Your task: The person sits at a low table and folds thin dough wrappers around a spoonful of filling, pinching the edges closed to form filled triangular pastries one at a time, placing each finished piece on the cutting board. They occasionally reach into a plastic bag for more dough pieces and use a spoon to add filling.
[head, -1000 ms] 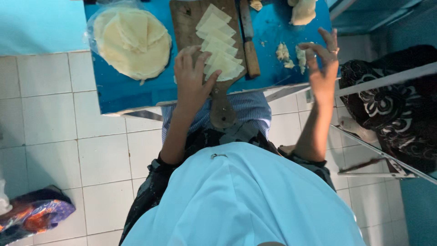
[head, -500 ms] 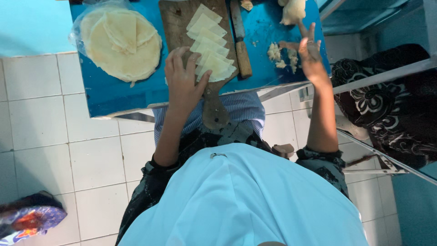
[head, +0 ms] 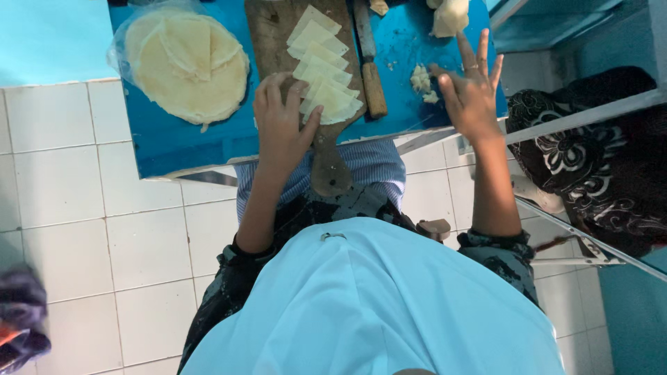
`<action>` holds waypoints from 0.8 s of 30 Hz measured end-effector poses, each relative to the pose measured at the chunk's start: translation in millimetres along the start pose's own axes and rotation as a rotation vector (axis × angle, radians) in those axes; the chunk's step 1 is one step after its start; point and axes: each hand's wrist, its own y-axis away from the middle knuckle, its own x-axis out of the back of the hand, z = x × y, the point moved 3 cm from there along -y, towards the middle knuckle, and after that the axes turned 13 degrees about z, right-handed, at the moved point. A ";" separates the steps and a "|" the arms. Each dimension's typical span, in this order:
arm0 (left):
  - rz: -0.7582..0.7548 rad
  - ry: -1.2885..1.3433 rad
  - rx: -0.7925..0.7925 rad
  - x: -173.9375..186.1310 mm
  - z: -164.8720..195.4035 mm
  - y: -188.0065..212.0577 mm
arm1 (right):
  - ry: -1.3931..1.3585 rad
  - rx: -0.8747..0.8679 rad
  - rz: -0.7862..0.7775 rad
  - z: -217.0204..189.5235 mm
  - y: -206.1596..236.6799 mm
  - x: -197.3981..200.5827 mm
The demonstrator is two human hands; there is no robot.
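My left hand (head: 281, 125) lies flat on a wooden cutting board (head: 267, 35), its thumb against a fanned stack of pale cut pastry pieces (head: 323, 76). It grips nothing. My right hand (head: 471, 94) hovers with fingers spread over the blue table (head: 187, 149), just right of a few small dough bits (head: 422, 82). A knife with a wooden handle (head: 372, 80) lies between the board and the dough bits. The board's handle (head: 328, 170) sticks out past the table's front edge.
A round stack of thin pastry sheets in clear plastic (head: 187, 62) lies on the table's left part. A pale dough lump (head: 450, 15) sits at the top right. White floor tiles (head: 104, 229) lie below; dark patterned cloth (head: 590, 160) hangs on a metal frame at right.
My right hand has shifted a little and spread its fingers beside the dough bits. My left hand has stayed on the board by the cut pieces. The view has shifted slightly.
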 end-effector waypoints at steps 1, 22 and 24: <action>0.006 -0.005 -0.004 0.4 0.0 0.2 | 0.012 -0.002 -0.012 0.3 3.1 2.2; 0.011 0.008 0.006 2.4 1.8 1.8 | -0.098 -0.036 0.064 0.5 15.0 6.1; 0.011 0.007 0.008 2.2 1.8 1.4 | -0.148 -0.019 0.082 -2.1 14.6 6.7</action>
